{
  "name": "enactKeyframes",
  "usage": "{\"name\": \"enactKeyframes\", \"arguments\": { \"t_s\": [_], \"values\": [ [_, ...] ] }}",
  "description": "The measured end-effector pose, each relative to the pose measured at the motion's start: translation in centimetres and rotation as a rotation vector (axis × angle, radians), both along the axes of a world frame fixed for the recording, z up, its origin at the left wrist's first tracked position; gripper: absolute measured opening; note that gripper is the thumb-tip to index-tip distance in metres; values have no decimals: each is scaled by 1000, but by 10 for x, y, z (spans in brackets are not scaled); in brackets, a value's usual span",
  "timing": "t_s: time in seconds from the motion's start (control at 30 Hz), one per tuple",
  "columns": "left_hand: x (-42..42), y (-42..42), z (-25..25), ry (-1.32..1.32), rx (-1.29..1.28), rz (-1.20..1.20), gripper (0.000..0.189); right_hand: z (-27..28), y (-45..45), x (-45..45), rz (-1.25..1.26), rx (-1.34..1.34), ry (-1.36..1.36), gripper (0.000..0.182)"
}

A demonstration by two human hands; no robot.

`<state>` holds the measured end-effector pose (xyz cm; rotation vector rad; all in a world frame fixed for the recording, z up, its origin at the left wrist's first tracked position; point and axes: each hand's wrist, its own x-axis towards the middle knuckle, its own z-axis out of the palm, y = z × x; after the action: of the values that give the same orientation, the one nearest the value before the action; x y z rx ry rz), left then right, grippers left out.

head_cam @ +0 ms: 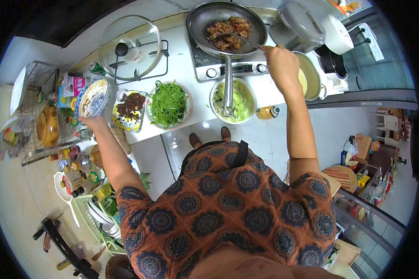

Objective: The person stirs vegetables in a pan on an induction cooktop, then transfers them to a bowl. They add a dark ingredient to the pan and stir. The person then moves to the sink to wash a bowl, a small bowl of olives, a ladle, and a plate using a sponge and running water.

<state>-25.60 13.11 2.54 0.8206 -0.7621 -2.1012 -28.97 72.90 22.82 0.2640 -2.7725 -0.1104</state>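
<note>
My left hand [92, 122] grips the rim of a blue-and-white patterned dish [92, 96], tilted and streaked with brown residue, at the counter's left. The handle of a metal spatula [247, 41] is in my right hand [282, 66], and its blade rests in browned, chopped food [230, 30]. That food lies in a dark wok [196, 26] on an induction cooker [206, 72]. The wok's steel handle [228, 87] points toward me, over a white bowl of pale green vegetables [242, 108].
A plate of cut greens [169, 104] and a tray of dark minced food [130, 106] sit between my hands. Behind them a glass lid [106, 38] covers a gas burner. An oil bottle [267, 112], a pot [312, 90] and a lidded cooker [302, 26] are right.
</note>
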Motion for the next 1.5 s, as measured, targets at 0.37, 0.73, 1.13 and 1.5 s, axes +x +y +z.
{"name": "enactKeyframes", "arguments": {
  "t_s": [0.37,0.73,1.13,1.5],
  "values": [
    [-7,-48,-80,-219,-41,10,71,-27,4,0,-150,-63,-25,23],
    [-25,-47,-95,-310,128,-89,67,-33,11,3,-172,-21,-80,22],
    [-28,-34,-63,-371,60,-60,64,-54,19,-12,-271,-179,26,25],
    [-37,113,24,-771,-1139,261,45,-61,39,-23,-131,-167,-65,29]
  ]
}}
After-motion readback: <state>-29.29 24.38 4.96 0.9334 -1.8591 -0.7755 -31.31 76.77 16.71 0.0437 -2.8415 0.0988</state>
